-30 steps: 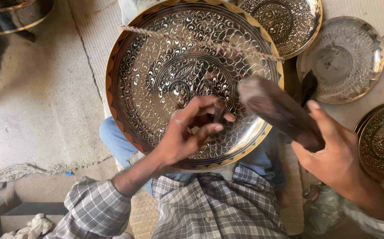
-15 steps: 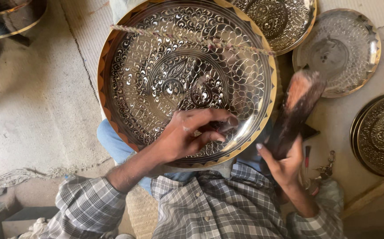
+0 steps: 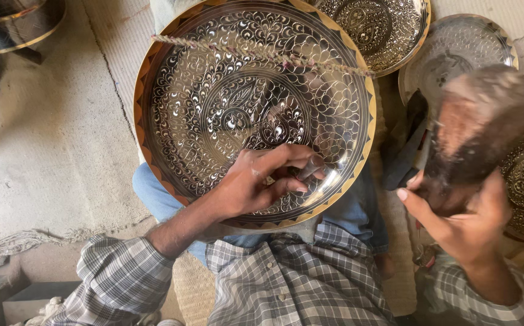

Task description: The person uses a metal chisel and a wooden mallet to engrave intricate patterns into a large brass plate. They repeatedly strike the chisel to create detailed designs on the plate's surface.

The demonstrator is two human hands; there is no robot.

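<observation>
While our left hand (image 3: 256, 184) stays pinched around the short grey metal chisel (image 3: 311, 167), our right hand (image 3: 464, 220) has swung the dark, worn wooden-looking mallet (image 3: 476, 130) up and out toward 3 o'clock. Half a second ago its head hung lower and closer to the tray's rim; a second ago it lay nearly over the chisel. We judge this as the lift between two blows, so the engraving goes on at the same spot.

From the head view, the large round engraved metal tray with a gold-coloured toothed border (image 3: 153, 78) leans across our lap, filling the middle of the picture. The chisel sits at about 5 o'clock on the tray's face, just inside the border. Its long axis runs from 2 o'clock down to 8 o'clock, and most of it is hidden by the fingers, so we cannot tell which end touches the metal. The mallet's long axis runs from 7 o'clock at our clenched grip to 1 o'clock at the blurred head. A twisted cord (image 3: 256, 53) crosses the tray's upper part. Smaller engraved plates (image 3: 389, 27) lie at 1 to 3 o'clock on the pale floor (image 3: 44, 139).
</observation>
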